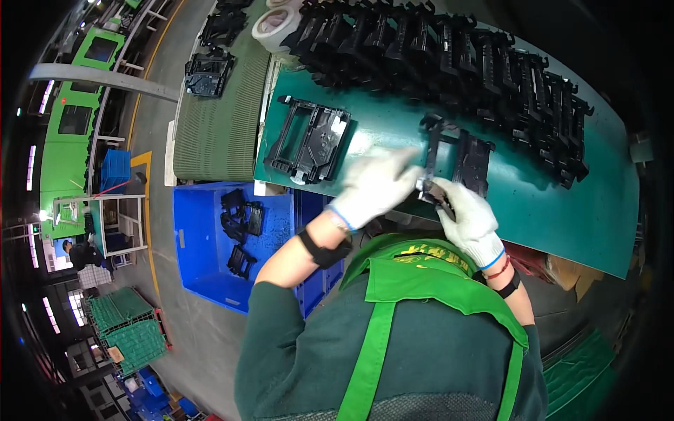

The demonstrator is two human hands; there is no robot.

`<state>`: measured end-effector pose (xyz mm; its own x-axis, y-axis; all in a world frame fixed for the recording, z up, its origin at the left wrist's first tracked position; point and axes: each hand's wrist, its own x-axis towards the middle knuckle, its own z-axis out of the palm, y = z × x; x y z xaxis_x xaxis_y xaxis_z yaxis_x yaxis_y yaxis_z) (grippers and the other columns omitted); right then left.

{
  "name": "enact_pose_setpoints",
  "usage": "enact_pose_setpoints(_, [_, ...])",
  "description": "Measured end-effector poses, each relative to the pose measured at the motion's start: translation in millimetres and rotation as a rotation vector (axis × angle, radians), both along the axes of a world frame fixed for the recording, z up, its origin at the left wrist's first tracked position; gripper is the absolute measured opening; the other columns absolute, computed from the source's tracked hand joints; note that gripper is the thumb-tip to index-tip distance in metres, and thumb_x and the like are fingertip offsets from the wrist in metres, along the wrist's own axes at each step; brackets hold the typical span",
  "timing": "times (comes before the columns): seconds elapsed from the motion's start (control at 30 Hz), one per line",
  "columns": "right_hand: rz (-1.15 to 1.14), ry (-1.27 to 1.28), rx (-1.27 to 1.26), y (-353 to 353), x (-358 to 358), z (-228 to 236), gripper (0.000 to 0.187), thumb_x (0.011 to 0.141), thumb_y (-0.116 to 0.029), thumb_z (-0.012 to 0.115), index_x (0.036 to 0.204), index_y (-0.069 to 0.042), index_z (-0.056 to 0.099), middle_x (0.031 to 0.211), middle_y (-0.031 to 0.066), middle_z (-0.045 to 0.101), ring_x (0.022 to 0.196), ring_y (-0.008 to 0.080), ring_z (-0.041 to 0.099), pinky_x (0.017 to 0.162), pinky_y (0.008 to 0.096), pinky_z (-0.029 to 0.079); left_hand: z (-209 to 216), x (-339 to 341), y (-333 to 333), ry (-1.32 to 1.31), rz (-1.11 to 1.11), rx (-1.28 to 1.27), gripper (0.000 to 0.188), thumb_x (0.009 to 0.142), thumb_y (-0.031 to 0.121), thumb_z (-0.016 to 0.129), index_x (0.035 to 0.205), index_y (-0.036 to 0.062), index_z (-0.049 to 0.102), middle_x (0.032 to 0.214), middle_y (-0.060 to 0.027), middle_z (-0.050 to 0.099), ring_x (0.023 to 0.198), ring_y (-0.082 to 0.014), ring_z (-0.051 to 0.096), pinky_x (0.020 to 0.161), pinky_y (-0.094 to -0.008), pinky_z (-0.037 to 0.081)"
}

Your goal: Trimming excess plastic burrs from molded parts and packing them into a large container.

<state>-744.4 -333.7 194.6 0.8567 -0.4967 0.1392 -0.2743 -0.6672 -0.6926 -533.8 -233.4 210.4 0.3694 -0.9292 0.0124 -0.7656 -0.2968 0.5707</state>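
White gloves with blue cuffs cover both my hands over a green tabletop [382,119]. My right hand [467,216] grips the near edge of a black plastic frame [474,165] between thumb and fingers, close to its lower left corner. Beside that corner is my left hand [375,184], smeared by motion, so whether its fingers touch the part cannot be made out. Farther left on the table lies another black plastic frame [319,140], flat and with an opening in its left half.
Several black frames [435,63] stand in a long row along the table's far side. White tape rolls [274,27] sit at the row's left end. Left of the table, a green conveyor belt [221,130] carries black parts [208,74]. Below it, a blue bin [200,284] contains black pieces.
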Motion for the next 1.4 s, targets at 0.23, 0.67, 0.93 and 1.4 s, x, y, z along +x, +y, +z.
enact_pose_setpoints(0.23, [-0.059, 0.153, -0.017, 11, 4, 6, 0.035, 0.089, 0.0, 0.066, 0.122, -0.01, 0.068, 0.103, 0.0113, 0.074, 0.098, 0.0373, 0.071, 0.082, 0.0443, 0.057, -30, 193, 89, -0.54, 0.456, 0.077, 0.057, 0.093, 0.034, 0.068, 0.144, 0.0102, 0.061, 0.133, -0.0246, 0.069, 0.12, -0.0418, 0.067, 0.102, -0.0425, 0.053])
enact_pose_setpoints(0.67, [-0.502, -0.385, 0.702, 7, -179, 30, 0.036, 0.079, 0.006, 0.071, 0.113, -0.003, 0.063, 0.099, 0.0056, 0.068, 0.093, 0.02, 0.068, 0.085, 0.037, 0.055, 79, 30, 6, 0.453, -0.391, 0.207, 0.058, 0.096, 0.001, 0.063, 0.153, 0.0012, 0.053, 0.138, -0.0054, 0.062, 0.107, -0.012, 0.058, 0.1, -0.0281, 0.047])
enact_pose_setpoints(0.93, [-1.101, -0.805, 0.443, -22, -298, 21, 0.034, 0.085, 0.006, 0.068, 0.117, -0.002, 0.06, 0.1, 0.0046, 0.069, 0.082, 0.0125, 0.066, 0.074, 0.0289, 0.056, 97, -196, -185, 0.798, -0.783, -0.086, 0.054, 0.094, 0.019, 0.061, 0.146, 0.004, 0.059, 0.122, -0.0164, 0.069, 0.103, -0.0251, 0.067, 0.096, -0.0365, 0.053])
enact_pose_setpoints(1.4, [-0.878, -0.75, 0.505, -197, -283, -61, 0.046, 0.081, 0.006, 0.069, 0.125, 0.0, 0.056, 0.11, 0.0071, 0.065, 0.097, 0.0157, 0.064, 0.09, 0.0326, 0.057, 38, -263, -373, 0.374, -0.382, -0.031, 0.038, 0.09, 0.022, 0.061, 0.122, 0.0074, 0.075, 0.096, -0.013, 0.073, 0.088, -0.0256, 0.071, 0.082, -0.0361, 0.057])
